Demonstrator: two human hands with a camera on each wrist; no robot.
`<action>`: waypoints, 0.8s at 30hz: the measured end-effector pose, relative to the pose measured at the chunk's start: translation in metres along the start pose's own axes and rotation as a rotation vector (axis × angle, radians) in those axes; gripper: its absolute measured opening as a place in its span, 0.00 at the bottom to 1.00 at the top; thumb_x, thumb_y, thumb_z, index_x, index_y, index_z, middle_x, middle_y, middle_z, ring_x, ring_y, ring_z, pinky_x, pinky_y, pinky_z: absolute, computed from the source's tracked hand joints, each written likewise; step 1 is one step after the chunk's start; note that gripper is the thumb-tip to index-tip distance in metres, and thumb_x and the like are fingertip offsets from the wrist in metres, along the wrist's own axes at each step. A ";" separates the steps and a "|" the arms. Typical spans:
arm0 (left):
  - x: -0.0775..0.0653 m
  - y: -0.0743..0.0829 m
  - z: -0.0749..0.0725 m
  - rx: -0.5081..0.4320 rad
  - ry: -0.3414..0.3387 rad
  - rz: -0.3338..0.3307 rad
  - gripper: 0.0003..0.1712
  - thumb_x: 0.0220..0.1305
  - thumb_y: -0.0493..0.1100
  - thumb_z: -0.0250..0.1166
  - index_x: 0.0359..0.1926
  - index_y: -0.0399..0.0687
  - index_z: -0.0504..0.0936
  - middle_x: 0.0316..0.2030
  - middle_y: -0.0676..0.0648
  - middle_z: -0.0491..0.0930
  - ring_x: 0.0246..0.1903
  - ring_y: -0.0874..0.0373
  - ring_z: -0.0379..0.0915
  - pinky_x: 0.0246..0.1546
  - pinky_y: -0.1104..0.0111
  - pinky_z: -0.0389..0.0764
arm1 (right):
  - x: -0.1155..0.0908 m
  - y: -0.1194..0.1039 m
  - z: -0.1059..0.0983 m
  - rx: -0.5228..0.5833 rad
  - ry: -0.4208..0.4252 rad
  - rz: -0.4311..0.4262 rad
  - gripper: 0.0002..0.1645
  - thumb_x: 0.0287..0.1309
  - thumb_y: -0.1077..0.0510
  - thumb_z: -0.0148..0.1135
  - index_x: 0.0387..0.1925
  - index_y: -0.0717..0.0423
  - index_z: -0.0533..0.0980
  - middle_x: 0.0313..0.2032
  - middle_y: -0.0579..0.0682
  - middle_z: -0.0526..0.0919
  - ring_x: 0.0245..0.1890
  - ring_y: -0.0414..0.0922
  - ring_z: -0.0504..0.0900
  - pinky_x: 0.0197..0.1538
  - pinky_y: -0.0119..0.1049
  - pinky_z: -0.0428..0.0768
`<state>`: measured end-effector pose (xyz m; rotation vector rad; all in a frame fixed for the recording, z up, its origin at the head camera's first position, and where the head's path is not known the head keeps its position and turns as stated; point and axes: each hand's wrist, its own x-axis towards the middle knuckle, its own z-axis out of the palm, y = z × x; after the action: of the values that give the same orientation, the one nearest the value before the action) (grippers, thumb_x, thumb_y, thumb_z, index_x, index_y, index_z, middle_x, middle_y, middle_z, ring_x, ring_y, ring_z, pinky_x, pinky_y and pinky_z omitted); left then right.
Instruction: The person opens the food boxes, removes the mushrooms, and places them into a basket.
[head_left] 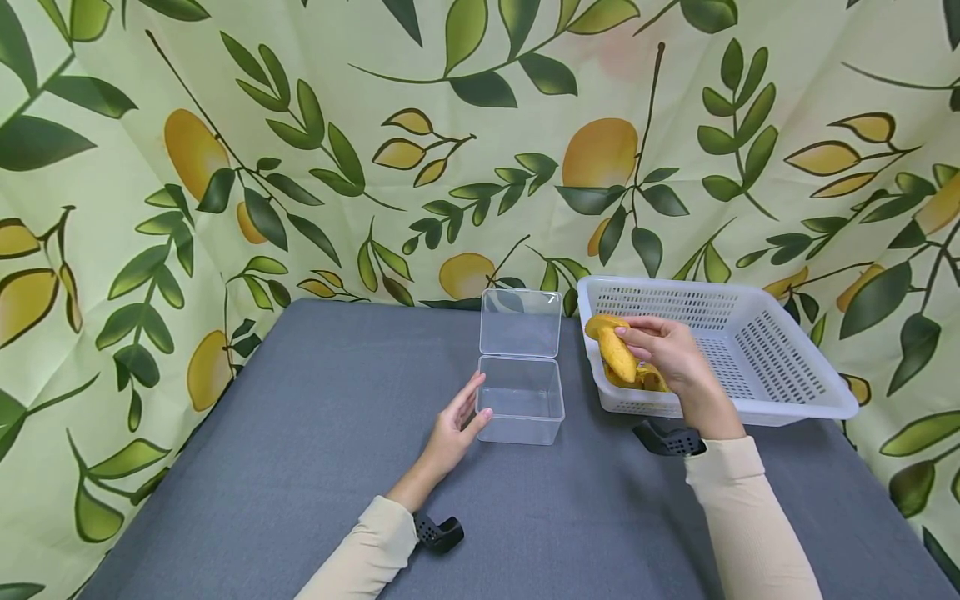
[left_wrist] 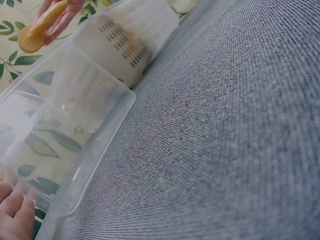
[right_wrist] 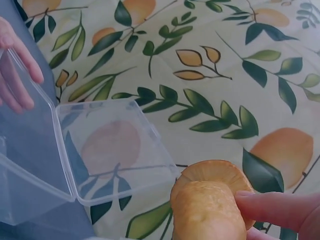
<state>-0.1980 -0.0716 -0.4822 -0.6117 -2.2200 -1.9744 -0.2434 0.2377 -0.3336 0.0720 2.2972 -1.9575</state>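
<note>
My right hand pinches a yellow mushroom by its cap between thumb and fingers, held above the left end of a white basket. Its gilled cap and thick stem show close up in the right wrist view. More yellow mushrooms lie below it in the basket. My left hand rests against the left side of a clear plastic box, fingers fairly straight along the wall and thumb at the front corner. The box stands with its hinged lid raised at the back; nothing shows inside it.
The white slotted basket stands on the right of the grey cloth-covered table, close beside the box. A curtain printed with leaves and fruit hangs behind and at both sides. Black straps with cameras sit on both wrists.
</note>
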 end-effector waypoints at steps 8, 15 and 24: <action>0.000 0.000 -0.001 0.000 0.000 -0.017 0.33 0.67 0.36 0.58 0.71 0.38 0.60 0.74 0.36 0.53 0.73 0.44 0.52 0.72 0.76 0.59 | 0.001 0.005 -0.011 -0.007 0.059 -0.005 0.09 0.61 0.55 0.63 0.42 0.49 0.76 0.31 0.28 0.77 0.31 0.24 0.80 0.38 0.17 0.84; 0.000 0.000 0.000 -0.010 0.008 -0.031 0.33 0.67 0.36 0.58 0.71 0.39 0.61 0.74 0.37 0.54 0.73 0.47 0.52 0.74 0.68 0.58 | 0.003 0.008 -0.018 0.005 0.090 0.019 0.16 0.60 0.55 0.64 0.47 0.55 0.73 0.31 0.29 0.77 0.31 0.24 0.80 0.38 0.17 0.84; 0.000 0.000 0.000 -0.011 -0.001 -0.011 0.33 0.67 0.35 0.58 0.71 0.36 0.60 0.74 0.34 0.53 0.73 0.43 0.51 0.70 0.83 0.58 | 0.005 0.017 -0.027 0.004 0.152 0.067 0.15 0.59 0.53 0.65 0.45 0.52 0.73 0.28 0.27 0.78 0.30 0.24 0.80 0.37 0.16 0.83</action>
<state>-0.1981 -0.0720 -0.4820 -0.6038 -2.2194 -1.9931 -0.2479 0.2664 -0.3463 0.3042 2.3485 -1.9871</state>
